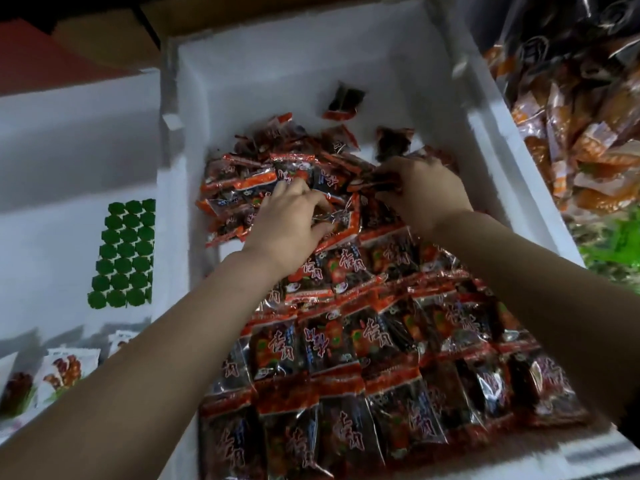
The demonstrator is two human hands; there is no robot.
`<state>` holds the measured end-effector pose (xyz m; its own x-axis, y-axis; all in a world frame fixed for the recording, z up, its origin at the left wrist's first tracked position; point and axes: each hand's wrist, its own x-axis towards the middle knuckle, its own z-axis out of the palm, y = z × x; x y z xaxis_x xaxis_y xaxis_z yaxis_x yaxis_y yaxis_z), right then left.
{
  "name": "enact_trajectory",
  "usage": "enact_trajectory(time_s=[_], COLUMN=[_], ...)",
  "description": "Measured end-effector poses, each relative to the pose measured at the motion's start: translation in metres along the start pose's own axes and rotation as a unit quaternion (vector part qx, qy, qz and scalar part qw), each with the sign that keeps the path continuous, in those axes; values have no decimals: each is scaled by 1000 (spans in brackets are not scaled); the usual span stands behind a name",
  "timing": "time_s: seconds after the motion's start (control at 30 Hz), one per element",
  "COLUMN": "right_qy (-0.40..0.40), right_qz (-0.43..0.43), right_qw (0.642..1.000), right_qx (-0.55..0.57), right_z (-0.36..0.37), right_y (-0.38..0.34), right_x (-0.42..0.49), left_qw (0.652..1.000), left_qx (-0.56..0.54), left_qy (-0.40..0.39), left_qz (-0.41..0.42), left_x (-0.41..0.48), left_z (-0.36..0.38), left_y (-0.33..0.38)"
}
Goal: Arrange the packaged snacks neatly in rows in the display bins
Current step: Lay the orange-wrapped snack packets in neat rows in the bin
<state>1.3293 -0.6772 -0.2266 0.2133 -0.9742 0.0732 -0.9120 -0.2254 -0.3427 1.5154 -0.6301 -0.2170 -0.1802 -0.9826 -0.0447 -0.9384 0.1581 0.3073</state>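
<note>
— What lies nearest the camera?
— Neat rows of red-and-black snack packets (363, 358), overlapping like roof tiles, fill the near half of a white display bin (485, 140). Two bare forearms reach out over them.

— And the hands?
— Just past the rows, the left hand (287, 220) curls down into a loose heap (256, 174) of the same packets. Its grip is closed round a clear-edged packet (341, 220). The right hand (422, 188) is near it, on the right, with its grip pinched on a dark packet (375, 183) at the heap's edge.

— What is beyond the heap?
— Bare white bin floor, with one stray packet (344, 100) lying alone near the far wall. To the left, a neighbouring bin holds a block of small green pieces (123, 254). To the right sits a pile of orange-wrapped snacks (571, 133).

— What step does this look like?
— Most likely the person is drawing packets from the heap to start the next row. About half the bin seems done.

— How could that step be done well?
— Probably by turning each packet print-side up, with its red strip facing as in the rows, and overlapping the last row evenly. It would help to work from one bin wall to the other. The wrappers look slick, so a light pinch at the sealed edge should lift one packet at a time. That would avoid dragging its neighbours or nudging the rows under the forearms
</note>
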Motion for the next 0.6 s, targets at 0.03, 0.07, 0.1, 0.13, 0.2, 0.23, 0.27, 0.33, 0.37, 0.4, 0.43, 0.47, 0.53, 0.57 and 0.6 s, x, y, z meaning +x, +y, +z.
enact_trajectory(time_s=[0.03, 0.07, 0.1, 0.13, 0.2, 0.23, 0.27, 0.33, 0.37, 0.4, 0.43, 0.47, 0.53, 0.57, 0.6], right_qy=[5, 10, 16, 26, 46, 51, 57, 73, 82, 92, 102, 112, 127, 131, 134], right_qz=[-8, -15, -22, -26, -30, -31, -33, -31, -26, -22, -20, -20, -18, -14, -9], right_qw=[1000, 1000, 1000, 999, 998, 998, 998, 996, 995, 993, 991, 988, 982, 978, 973], right_qx=[0, 1, 4, 12, 23, 24, 24, 32, 46, 66, 86, 105, 138, 160, 188], right_z=[-1, -2, -2, -3, -4, -4, -5, -7, -9, -12, -14, -16, -20, -21, -23], right_y=[0, 0, 0, 0, -1, -1, 0, 0, 0, 0, -1, -1, -2, -3, -3], right_x=[1, 1, 0, 0, 0, 0, 1, 1, 1, 0, -1, -3, -7, -10, -13], left_qw=[1000, 1000, 999, 999, 1000, 1000, 1000, 1000, 1000, 1000, 999, 999, 998, 997, 993], left_qx=[12, 25, 33, 35, 23, 15, 8, -2, -7, -11, -15, -20, -40, -56, -76], left_qy=[-3, -7, -8, -5, 1, 3, 6, 9, 12, 17, 21, 24, 41, 60, 88], left_qz=[3, 8, 13, 17, 21, 22, 24, 27, 26, 24, 20, 16, 13, 15, 16], left_x=[2, 4, 5, 7, 9, 10, 11, 12, 13, 13, 14, 14, 12, 10, 7], left_z=[1, 2, 3, 3, 4, 4, 5, 6, 6, 7, 8, 9, 10, 10, 9], left_y=[0, 0, 0, 0, 0, 0, -1, -1, 0, 0, 1, 2, 3, 4, 6])
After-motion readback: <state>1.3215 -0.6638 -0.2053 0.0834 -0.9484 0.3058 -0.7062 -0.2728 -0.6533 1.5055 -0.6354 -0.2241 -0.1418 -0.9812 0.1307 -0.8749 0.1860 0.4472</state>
